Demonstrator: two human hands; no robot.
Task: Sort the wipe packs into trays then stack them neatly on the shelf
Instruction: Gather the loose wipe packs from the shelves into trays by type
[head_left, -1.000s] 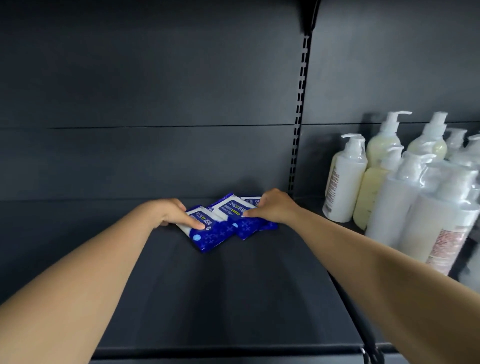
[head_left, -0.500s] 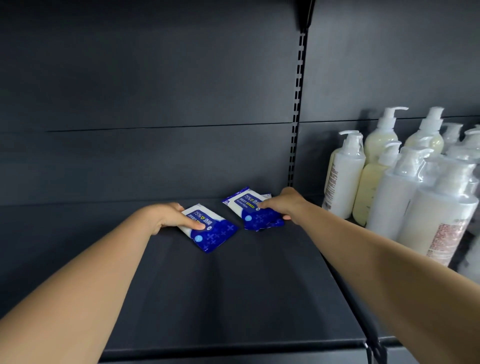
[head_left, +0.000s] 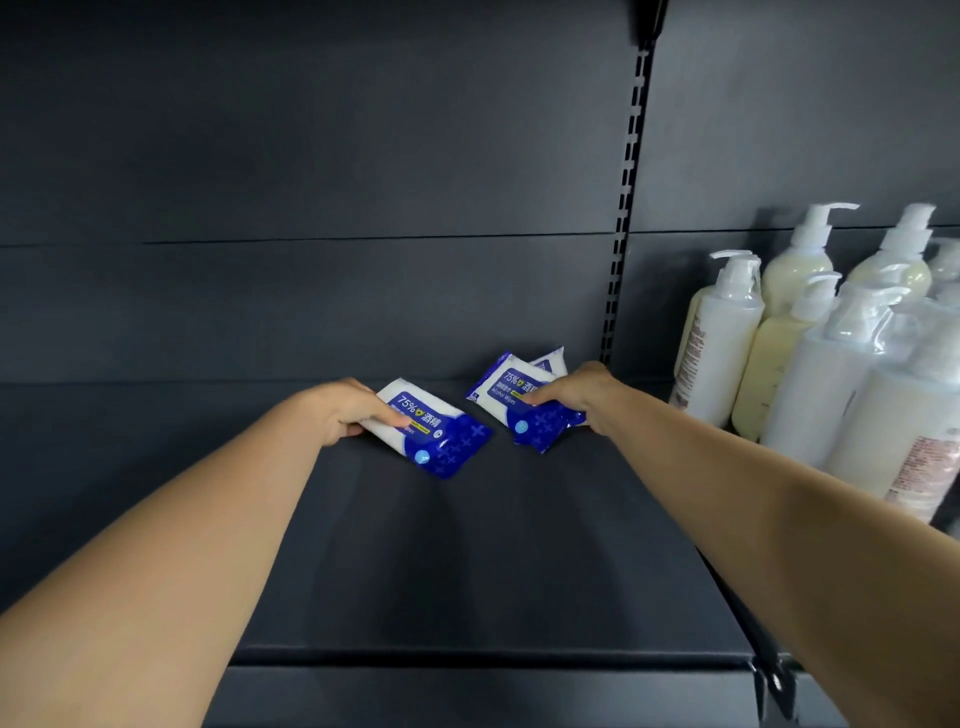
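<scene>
Blue-and-white wipe packs lie near the back of a dark shelf (head_left: 467, 561). My left hand (head_left: 349, 410) grips the white end of one wipe pack (head_left: 441, 436), thumb on top and fingers under its edge. To the right, my right hand (head_left: 576, 395) holds a second wipe pack (head_left: 511, 395) by its right side. Behind that one, a third wipe pack (head_left: 551, 362) peeks out, mostly hidden. The left pack and the right pair are apart, with a gap of bare shelf between them.
Several white and cream pump bottles (head_left: 727, 338) stand packed on the neighbouring shelf section at right. A slotted upright (head_left: 623, 218) divides the two sections. The shelf's front lip (head_left: 467, 660) runs below my forearms. No trays are in view.
The packs lay overlapping in one cluster a second ago. My left hand has drawn one pack leftward while my right hand has shifted the other two toward the upright.
</scene>
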